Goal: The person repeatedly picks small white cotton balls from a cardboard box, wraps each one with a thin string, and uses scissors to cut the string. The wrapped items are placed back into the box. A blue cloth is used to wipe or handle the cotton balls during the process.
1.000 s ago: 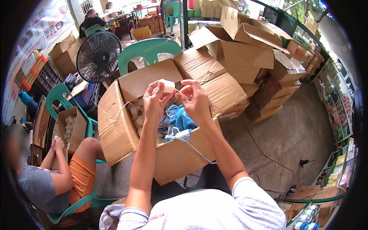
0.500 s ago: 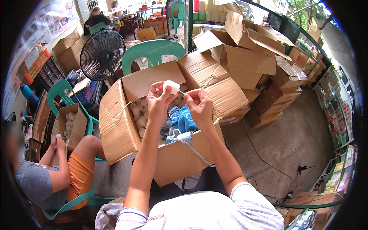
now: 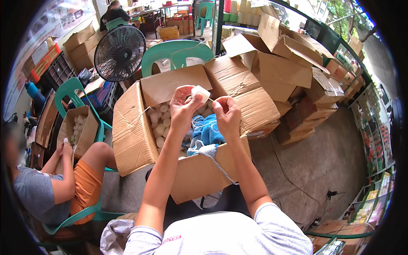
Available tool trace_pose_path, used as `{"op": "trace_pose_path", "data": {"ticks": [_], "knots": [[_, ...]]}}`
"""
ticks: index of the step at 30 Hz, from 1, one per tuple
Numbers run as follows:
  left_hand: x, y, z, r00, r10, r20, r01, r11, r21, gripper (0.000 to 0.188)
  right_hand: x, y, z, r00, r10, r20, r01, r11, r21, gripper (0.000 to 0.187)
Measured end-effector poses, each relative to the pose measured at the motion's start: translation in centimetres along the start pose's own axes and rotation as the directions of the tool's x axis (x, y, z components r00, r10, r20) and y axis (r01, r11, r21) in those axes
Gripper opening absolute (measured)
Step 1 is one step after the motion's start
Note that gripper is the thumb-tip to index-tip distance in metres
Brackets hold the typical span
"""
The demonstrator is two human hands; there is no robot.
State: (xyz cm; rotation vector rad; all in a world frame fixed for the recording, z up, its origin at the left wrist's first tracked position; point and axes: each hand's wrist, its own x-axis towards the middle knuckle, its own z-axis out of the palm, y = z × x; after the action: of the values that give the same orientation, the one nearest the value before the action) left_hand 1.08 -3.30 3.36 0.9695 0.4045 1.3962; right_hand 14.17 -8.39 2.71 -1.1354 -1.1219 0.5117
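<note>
Above a large open cardboard box, my left hand is closed around a small white wax candle. My right hand is pinched just right of it, on a thin pale wick that sticks out of the candle's side facing it. Inside the box lie many rounded white candles, partly hidden by my left forearm. A blue and white cloth rests over the right part of them, with a pale cord running over the near wall.
A person in a grey shirt sits at left, handling a white piece beside a smaller box. Beyond my box stand a black fan and green chair. Stacked cartons fill the right; a cable crosses the floor.
The whole view has shifted slightly, and my hands and the candle appear a little further right. My grip on candle and wick looks the same.
</note>
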Motion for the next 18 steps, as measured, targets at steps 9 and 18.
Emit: {"op": "trace_pose_path", "data": {"ticks": [9, 18], "knots": [[0.0, 0.0, -0.1, 0.997, -0.076, -0.014, 0.077, 0.992, 0.097, 0.034, -0.9, 1.6, 0.7, 0.982, -0.189, -0.019, 0.184, 0.971, -0.151, 0.013], [-0.1, 0.0, -0.4, 0.998, -0.066, -0.015, 0.067, 0.992, 0.111, 0.034, -1.3, 0.8, 1.4, 0.991, -0.134, 0.008, 0.133, 0.974, -0.185, 0.014]]}}
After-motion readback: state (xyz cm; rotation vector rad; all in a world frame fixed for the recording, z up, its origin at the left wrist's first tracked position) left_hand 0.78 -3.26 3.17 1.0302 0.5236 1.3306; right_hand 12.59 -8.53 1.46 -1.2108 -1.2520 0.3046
